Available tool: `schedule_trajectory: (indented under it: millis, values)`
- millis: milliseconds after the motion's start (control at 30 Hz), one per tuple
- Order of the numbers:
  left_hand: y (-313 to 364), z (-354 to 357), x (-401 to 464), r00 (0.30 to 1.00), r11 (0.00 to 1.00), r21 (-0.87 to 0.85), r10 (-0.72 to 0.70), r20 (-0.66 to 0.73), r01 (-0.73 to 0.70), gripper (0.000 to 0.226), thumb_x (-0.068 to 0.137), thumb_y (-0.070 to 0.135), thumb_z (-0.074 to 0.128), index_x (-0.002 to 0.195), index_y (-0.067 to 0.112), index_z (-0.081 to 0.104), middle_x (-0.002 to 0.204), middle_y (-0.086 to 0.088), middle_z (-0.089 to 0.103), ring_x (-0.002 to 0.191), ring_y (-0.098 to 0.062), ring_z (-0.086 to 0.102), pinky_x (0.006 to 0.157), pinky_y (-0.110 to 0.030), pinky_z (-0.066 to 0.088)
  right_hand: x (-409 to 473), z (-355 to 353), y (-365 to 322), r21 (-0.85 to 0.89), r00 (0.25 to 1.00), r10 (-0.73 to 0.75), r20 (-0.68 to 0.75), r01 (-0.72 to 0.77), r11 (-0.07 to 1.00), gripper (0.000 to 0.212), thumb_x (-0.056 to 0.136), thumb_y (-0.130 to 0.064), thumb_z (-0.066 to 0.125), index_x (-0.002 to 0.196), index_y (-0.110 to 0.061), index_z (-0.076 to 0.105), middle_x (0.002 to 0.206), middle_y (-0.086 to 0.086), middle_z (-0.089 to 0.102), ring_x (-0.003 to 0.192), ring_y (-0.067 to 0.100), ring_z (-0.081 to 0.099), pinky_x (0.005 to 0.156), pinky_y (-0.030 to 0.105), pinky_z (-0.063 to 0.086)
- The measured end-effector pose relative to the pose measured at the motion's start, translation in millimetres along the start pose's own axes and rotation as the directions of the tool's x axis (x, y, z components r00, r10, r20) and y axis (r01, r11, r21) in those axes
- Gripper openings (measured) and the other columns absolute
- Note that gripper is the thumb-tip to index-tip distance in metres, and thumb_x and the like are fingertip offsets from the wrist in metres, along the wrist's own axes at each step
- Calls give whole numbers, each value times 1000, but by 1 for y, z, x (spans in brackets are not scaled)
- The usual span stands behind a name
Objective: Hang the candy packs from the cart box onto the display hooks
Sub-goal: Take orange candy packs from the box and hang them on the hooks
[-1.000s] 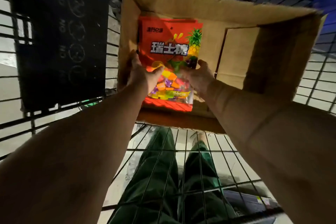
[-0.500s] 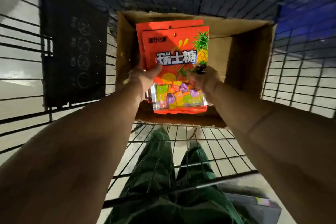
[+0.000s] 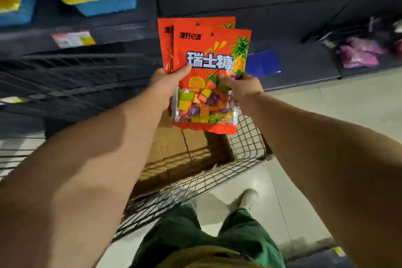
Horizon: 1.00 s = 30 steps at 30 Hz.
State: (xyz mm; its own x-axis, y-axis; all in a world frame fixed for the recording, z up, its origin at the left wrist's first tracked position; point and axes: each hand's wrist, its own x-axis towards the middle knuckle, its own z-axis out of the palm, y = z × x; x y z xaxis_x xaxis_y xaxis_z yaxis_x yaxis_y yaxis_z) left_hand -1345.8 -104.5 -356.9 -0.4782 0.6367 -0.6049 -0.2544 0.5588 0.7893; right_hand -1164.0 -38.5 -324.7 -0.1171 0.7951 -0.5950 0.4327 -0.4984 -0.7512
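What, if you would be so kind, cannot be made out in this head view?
- Pack count: the front candy pack overlaps those behind; only edges show.
- Fingers of left hand and right hand: hidden behind the packs.
- Cart box contents: screened by packs and arms.
- Display hooks: none discernible; shelves blurred.

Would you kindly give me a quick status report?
Left hand and right hand both gripping candy packs. Packs above cart box, unhung. Nothing in the way.

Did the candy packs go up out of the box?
Yes. The candy packs rose up out of the box, both hands holding them above the cart.
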Motion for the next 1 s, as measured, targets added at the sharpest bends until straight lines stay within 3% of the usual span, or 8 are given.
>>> schedule_trajectory:
  millis: [67,167,300,367,567,700,833,1000]
  values:
    - [24,41,-12,998,999,30,38,43,-39,53,76,42,85,120,18,68,110,0,75,94,-18,73,78,-31,58,-8,-45,-7,86,999,-25,-45,29,996,31,84,-36,77,100,-15,61,82,-7,64,64,4,57,47,17,43]
    - [55,117,-34,987,995,33,90,131,-96,54,78,47,82,122,20,66,110,0,75,90,-17,72,76,-32,58,-11,-121,-6,187,988,-64,-143,91,978,25,85,-29,77,96,-12,61,81,-2,65,62,8,59,43,13,46]
    - [86,232,-72,961,987,-1,154,228,-158,65,84,67,65,126,18,62,115,-2,74,98,-23,72,95,-46,55,-11,-235,5,225,941,-134,-310,209,952,25,81,-31,81,91,-14,66,92,3,71,87,22,70,83,37,59]
    - [98,292,-93,944,985,-22,171,282,-171,68,80,71,65,125,19,63,113,-3,75,99,-26,73,96,-51,55,-12,-299,9,243,918,-153,-366,253,936,23,80,-32,82,87,-17,66,95,4,74,93,25,72,88,45,59]
    - [129,460,-163,870,969,-23,231,435,-246,55,88,65,61,122,23,64,109,-2,76,96,-27,74,93,-53,56,-27,-472,29,259,831,-188,-524,365,894,27,80,-32,81,96,-15,69,98,7,75,81,23,71,81,49,60]
    - [148,548,-199,808,950,-16,273,522,-311,49,91,60,61,120,21,67,109,-3,77,96,-26,74,92,-49,57,-30,-560,43,303,784,-176,-596,422,855,23,79,-35,81,90,-23,65,99,2,75,90,24,73,88,47,58]
    - [170,621,-217,759,944,-18,277,590,-330,50,93,62,58,119,21,68,106,-4,77,95,-28,75,89,-51,58,-34,-626,45,376,747,-143,-649,478,793,22,85,-27,77,99,-18,63,104,6,73,93,24,72,79,38,59]
    - [193,710,-207,742,929,-30,312,593,-368,48,93,59,59,119,19,67,113,-5,75,101,-30,71,97,-52,55,-9,-699,50,367,693,-143,-706,532,763,27,81,-27,80,101,-14,68,100,9,75,90,29,74,86,51,59]
